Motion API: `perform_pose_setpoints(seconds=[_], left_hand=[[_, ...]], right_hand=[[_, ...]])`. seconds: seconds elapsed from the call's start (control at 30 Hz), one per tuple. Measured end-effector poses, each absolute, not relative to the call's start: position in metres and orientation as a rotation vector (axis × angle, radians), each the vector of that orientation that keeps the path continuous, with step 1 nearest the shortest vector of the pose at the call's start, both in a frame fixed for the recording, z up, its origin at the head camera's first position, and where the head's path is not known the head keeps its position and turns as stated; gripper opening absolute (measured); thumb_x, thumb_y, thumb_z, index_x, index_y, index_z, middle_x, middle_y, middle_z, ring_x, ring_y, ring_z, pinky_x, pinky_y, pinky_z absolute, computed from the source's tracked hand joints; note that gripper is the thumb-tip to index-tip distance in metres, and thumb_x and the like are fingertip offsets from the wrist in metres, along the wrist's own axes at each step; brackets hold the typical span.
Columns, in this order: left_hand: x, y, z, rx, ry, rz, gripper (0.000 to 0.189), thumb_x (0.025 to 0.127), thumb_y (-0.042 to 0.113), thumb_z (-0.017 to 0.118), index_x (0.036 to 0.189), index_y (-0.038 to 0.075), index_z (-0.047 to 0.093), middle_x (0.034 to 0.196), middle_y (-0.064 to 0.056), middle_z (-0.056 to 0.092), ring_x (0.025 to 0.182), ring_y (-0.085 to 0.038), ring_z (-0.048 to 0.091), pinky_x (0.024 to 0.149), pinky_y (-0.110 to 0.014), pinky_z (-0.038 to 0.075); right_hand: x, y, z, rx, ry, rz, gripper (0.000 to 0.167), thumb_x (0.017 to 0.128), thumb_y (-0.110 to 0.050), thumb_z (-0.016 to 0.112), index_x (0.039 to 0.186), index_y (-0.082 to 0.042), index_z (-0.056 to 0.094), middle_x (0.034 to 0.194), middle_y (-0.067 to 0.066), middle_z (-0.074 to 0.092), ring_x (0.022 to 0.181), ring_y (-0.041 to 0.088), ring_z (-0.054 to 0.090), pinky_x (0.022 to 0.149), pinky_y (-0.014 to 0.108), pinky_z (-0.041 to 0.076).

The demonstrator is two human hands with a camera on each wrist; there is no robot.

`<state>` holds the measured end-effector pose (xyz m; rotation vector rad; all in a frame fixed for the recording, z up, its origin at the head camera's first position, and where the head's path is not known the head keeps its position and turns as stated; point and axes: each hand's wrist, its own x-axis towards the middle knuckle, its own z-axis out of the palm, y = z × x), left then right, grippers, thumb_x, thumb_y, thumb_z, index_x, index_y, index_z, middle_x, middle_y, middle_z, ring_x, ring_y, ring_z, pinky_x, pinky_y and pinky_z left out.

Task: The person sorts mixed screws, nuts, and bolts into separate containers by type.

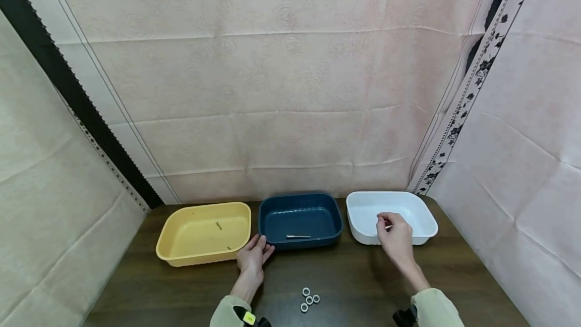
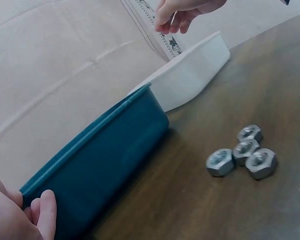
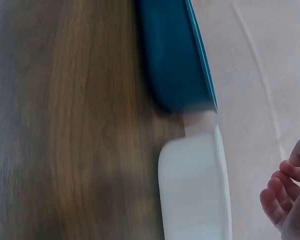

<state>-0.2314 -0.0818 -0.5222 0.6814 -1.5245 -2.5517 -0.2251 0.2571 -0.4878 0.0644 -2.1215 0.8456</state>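
My left hand (image 1: 252,256) is at the near left corner of the dark blue tray (image 1: 300,201), pinching its rim between thumb and fingers. A long silver bolt (image 1: 298,236) lies inside that tray. Over the near part of the white tray (image 1: 358,211) hangs my right hand (image 1: 396,236), fingers bent and thumb close to the index finger. Whether something small sits between those fingertips is hidden. Several silver hex nuts (image 1: 309,300) lie close together on the table between the hands; the left wrist view shows these nuts (image 2: 246,149) up close.
A yellow tray (image 1: 181,259) stands left of the blue one, with two small screws (image 1: 219,225) in it. All three trays stand in a row at the back of the brown wooden table (image 1: 345,286). Pale cloth (image 1: 272,90) hangs behind and at both sides.
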Motion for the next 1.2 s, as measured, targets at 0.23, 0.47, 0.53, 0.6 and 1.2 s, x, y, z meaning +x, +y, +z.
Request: perform_pose_setpoints(seconds=[0.23,0.47,0.53,0.6,1.2], left_hand=[[-0.214,-0.085,-0.531,0.677,-1.611,-2.477,0.035,0.096,0.008,0.069,0.122,-0.015,0.062,0.083,-0.016,0.063,0.071,-0.020,0.065,0.068,-0.036,0.061],[-0.188,-0.092,-0.531,0.561,-1.985,-2.249,0.027,0.093,0.007,0.070,0.113,-0.012,0.069,0.090,-0.017,0.069,0.073,-0.020,0.065,0.060,-0.032,0.060],[-0.179,-0.092,-0.531,0.512,-2.105,-2.150,0.025,0.092,0.007,0.071,0.111,-0.009,0.071,0.092,-0.017,0.071,0.073,-0.019,0.066,0.059,-0.030,0.059],[-0.171,-0.091,-0.532,0.455,-2.210,-2.056,0.022,0.091,0.007,0.072,0.108,-0.007,0.073,0.091,-0.014,0.072,0.072,-0.018,0.066,0.059,-0.029,0.059],[-0.131,-0.074,-0.549,-0.106,-2.545,-1.686,0.017,0.079,0.003,0.082,0.096,0.005,0.078,0.082,0.006,0.067,0.071,-0.006,0.063,0.063,-0.022,0.054]], right_hand=[[-0.215,0.283,-0.487,-0.005,-2.140,0.812,0.008,0.084,0.005,0.065,0.086,0.004,0.073,0.076,0.012,0.067,0.066,0.027,0.063,0.057,0.009,0.039],[-0.211,0.308,-0.482,-0.151,-2.151,0.801,0.011,0.087,0.001,0.063,0.087,0.006,0.073,0.073,0.015,0.067,0.066,0.031,0.063,0.062,0.040,0.045],[-0.211,0.315,-0.480,-0.204,-2.166,0.818,0.014,0.089,-0.001,0.061,0.088,0.007,0.072,0.073,0.017,0.067,0.067,0.034,0.063,0.064,0.046,0.044],[-0.211,0.322,-0.479,-0.255,-2.180,0.838,0.017,0.091,-0.004,0.059,0.090,0.008,0.072,0.075,0.019,0.067,0.070,0.037,0.063,0.067,0.048,0.043],[-0.206,0.376,-0.487,-0.629,-2.253,1.004,0.033,0.097,-0.014,0.050,0.102,0.015,0.064,0.085,0.029,0.064,0.083,0.044,0.059,0.079,0.050,0.041]])
